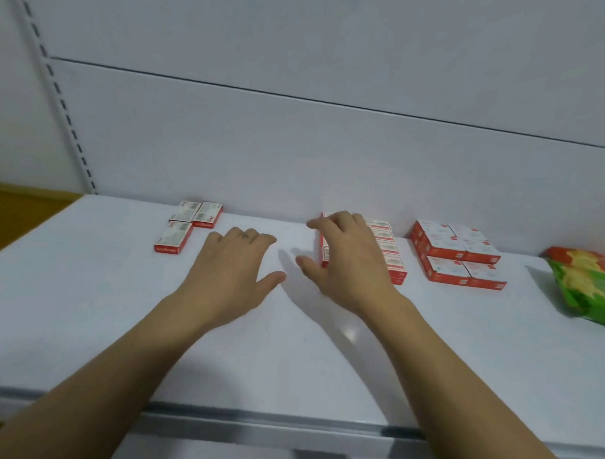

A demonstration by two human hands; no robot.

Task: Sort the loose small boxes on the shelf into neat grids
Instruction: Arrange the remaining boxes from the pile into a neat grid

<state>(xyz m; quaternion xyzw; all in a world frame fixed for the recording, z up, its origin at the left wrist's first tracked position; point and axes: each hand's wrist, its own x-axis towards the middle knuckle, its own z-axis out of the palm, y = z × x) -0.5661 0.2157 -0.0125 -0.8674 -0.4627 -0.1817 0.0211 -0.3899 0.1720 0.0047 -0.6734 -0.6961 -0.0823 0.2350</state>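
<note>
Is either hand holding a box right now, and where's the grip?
Nothing is held. The left hand lies flat on the shelf; the right hand is spread over the left edge of the middle stack, no grip.

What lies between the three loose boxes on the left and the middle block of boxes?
Head view: the left hand, fingers spread on the bare white shelf; the right hand covers the middle block's left edge.

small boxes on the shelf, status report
Left hand open, empty. Right hand spread over middle block, no clear grip. Three loose boxes far left, ungridded. Nothing in the way; snack bag far right.
</note>
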